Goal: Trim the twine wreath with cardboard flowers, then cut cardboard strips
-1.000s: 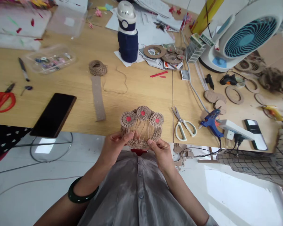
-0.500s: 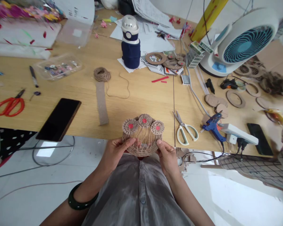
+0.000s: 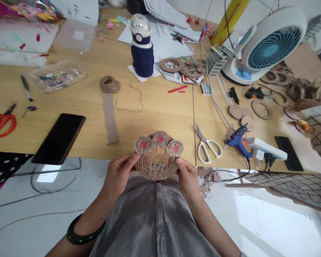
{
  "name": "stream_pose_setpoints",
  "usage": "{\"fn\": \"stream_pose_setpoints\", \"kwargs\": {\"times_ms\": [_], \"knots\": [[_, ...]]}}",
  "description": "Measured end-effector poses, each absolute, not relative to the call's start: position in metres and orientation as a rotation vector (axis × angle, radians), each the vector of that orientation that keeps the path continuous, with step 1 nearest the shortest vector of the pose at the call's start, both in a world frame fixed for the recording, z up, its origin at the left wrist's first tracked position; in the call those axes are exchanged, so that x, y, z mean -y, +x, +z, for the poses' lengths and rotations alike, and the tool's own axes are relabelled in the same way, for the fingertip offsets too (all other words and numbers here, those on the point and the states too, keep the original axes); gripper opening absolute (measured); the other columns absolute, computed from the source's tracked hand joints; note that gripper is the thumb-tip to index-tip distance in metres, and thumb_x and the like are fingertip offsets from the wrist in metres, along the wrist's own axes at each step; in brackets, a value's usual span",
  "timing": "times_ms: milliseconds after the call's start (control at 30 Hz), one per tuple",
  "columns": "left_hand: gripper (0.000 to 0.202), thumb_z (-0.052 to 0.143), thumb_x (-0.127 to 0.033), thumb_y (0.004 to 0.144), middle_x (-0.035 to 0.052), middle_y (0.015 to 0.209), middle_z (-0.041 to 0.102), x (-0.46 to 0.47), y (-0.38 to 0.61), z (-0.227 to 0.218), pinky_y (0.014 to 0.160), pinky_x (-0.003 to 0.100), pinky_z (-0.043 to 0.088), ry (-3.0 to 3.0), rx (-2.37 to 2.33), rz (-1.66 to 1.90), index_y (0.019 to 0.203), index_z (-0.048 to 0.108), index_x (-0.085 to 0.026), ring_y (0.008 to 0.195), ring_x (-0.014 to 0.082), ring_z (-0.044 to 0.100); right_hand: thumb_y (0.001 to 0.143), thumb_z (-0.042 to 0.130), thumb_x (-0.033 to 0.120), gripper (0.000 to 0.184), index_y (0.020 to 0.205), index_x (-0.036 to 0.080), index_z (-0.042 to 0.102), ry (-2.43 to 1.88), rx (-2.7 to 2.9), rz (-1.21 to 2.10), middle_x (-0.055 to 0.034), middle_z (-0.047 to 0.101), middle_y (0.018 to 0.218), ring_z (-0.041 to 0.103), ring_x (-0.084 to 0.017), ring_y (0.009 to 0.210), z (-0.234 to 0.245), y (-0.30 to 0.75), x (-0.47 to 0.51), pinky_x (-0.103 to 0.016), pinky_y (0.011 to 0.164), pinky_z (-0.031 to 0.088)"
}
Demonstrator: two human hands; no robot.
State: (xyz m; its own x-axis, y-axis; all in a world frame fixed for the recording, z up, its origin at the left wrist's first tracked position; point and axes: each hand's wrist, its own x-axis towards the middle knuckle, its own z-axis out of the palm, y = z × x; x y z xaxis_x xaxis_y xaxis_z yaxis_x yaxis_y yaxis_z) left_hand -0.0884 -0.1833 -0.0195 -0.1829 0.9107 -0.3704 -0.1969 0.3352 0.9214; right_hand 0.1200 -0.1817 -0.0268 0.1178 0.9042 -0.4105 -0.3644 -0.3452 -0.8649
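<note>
A round twine-wrapped ring (image 3: 157, 175) with strings across its opening is held in front of my body, at the table's near edge. Three pleated paper rosettes with red centres, one of them the middle rosette (image 3: 160, 139), sit along its upper rim. My left hand (image 3: 121, 172) pinches the ring's left side, thumb on top. On the opposite side my right hand (image 3: 187, 175) grips the rim between thumb and fingers. The fingers beneath the ring are mostly hidden. White-handled scissors (image 3: 207, 144) lie on the table to the right of my right hand.
Beyond the ring lie a cardboard strip (image 3: 110, 119) and a twine ball (image 3: 109, 84). A phone (image 3: 59, 138) and red scissors (image 3: 1, 123) are at left. To the right are a blue glue gun (image 3: 239, 141), a power strip (image 3: 267, 148) and a fan (image 3: 273, 46).
My left thumb has shifted from over the ring's opening up to its left rim, beside the left rosette. The view has swung slightly right, and a person's checked sleeve appears at the far right.
</note>
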Motion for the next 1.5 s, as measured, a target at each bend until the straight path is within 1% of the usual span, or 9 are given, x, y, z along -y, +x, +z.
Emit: {"fn": "stream_pose_setpoints", "kwargs": {"times_ms": [67, 233, 367, 500, 700, 833, 933, 1133, 1500], "knots": [[0.025, 0.077, -0.046, 0.081, 0.0024, 0.076, 0.077, 0.1837, -0.0881, -0.0192, 0.068, 0.031, 0.060, 0.693, -1.382, 1.165, 0.080, 0.080, -0.021, 0.069, 0.0200, 0.070, 0.077, 0.081, 0.049, 0.030, 0.066, 0.022, 0.078, -1.327, 0.639, 1.449, 0.0033, 0.062, 0.060, 0.043, -0.011, 0.059, -0.0303, 0.1216, 0.1827, -0.025, 0.059, 0.038], [0.023, 0.075, -0.044, 0.082, 0.0031, 0.079, 0.078, 0.1848, -0.0882, -0.0180, 0.070, 0.032, 0.061, 0.699, -1.375, 1.152, 0.080, 0.080, -0.022, 0.072, 0.0225, 0.071, 0.080, 0.077, 0.051, 0.030, 0.072, 0.022, 0.080, -1.327, 0.710, 1.449, 0.0007, 0.069, 0.069, 0.051, -0.014, 0.066, -0.0331, 0.1224, 0.1850, -0.028, 0.065, 0.042], [0.023, 0.073, -0.044, 0.084, 0.0020, 0.078, 0.078, 0.1859, -0.0889, -0.0180, 0.071, 0.032, 0.060, 0.754, -1.384, 1.161, 0.078, 0.080, -0.023, 0.073, 0.0223, 0.071, 0.082, 0.076, 0.049, 0.029, 0.071, 0.022, 0.080, -1.335, 0.727, 1.434, 0.0005, 0.067, 0.066, 0.051, -0.015, 0.064, -0.0339, 0.1234, 0.1859, -0.028, 0.065, 0.044], [0.024, 0.073, -0.045, 0.084, 0.0020, 0.076, 0.077, 0.1861, -0.0893, -0.0202, 0.068, 0.031, 0.059, 0.750, -1.395, 1.155, 0.078, 0.080, -0.023, 0.071, 0.0212, 0.069, 0.084, 0.073, 0.049, 0.029, 0.073, 0.024, 0.081, -1.298, 0.737, 1.472, -0.0008, 0.070, 0.070, 0.057, -0.017, 0.068, -0.0342, 0.1243, 0.1866, -0.031, 0.073, 0.049], [0.026, 0.075, -0.045, 0.083, 0.0019, 0.073, 0.076, 0.1848, -0.0876, -0.0198, 0.068, 0.031, 0.058, 0.705, -1.390, 1.166, 0.081, 0.080, -0.019, 0.070, 0.0197, 0.069, 0.081, 0.075, 0.052, 0.032, 0.069, 0.022, 0.079, -1.338, 0.690, 1.471, 0.0000, 0.069, 0.066, 0.055, -0.016, 0.065, -0.0309, 0.1211, 0.1842, -0.029, 0.068, 0.048], [0.030, 0.071, -0.049, 0.086, 0.0043, 0.082, 0.079, 0.1830, -0.0849, -0.0176, 0.073, 0.034, 0.061, 0.663, -1.283, 1.124, 0.080, 0.081, -0.021, 0.080, 0.0230, 0.072, 0.073, 0.080, 0.053, 0.032, 0.064, 0.023, 0.075, -1.319, 0.555, 1.498, 0.0005, 0.068, 0.065, 0.055, -0.016, 0.063, -0.0274, 0.1171, 0.1806, -0.029, 0.065, 0.049], [0.029, 0.075, -0.049, 0.083, 0.0051, 0.085, 0.080, 0.1828, -0.0835, -0.0188, 0.079, 0.036, 0.061, 0.652, -1.271, 1.091, 0.076, 0.080, -0.022, 0.086, 0.0249, 0.073, 0.072, 0.081, 0.054, 0.033, 0.063, 0.023, 0.074, -1.347, 0.496, 1.462, 0.0010, 0.068, 0.064, 0.054, -0.015, 0.061, -0.0271, 0.1155, 0.1795, -0.027, 0.058, 0.046], [0.030, 0.082, -0.047, 0.075, 0.0043, 0.083, 0.080, 0.1851, -0.0838, -0.0234, 0.075, 0.036, 0.062, 0.662, -1.381, 0.999, 0.087, 0.082, -0.019, 0.080, 0.0251, 0.074, 0.068, 0.083, 0.057, 0.034, 0.072, 0.024, 0.076, -1.366, 0.453, 1.487, 0.0015, 0.071, 0.068, 0.061, -0.017, 0.065, -0.0303, 0.1156, 0.1809, -0.029, 0.060, 0.051], [0.029, 0.081, -0.046, 0.077, 0.0020, 0.076, 0.078, 0.1855, -0.0858, -0.0217, 0.071, 0.029, 0.060, 0.709, -1.418, 1.019, 0.081, 0.080, -0.018, 0.072, 0.0204, 0.071, 0.070, 0.083, 0.057, 0.035, 0.077, 0.023, 0.079, -1.276, 0.476, 1.595, -0.0007, 0.077, 0.076, 0.064, -0.016, 0.060, -0.0286, 0.1171, 0.1818, -0.028, 0.057, 0.054]]}}
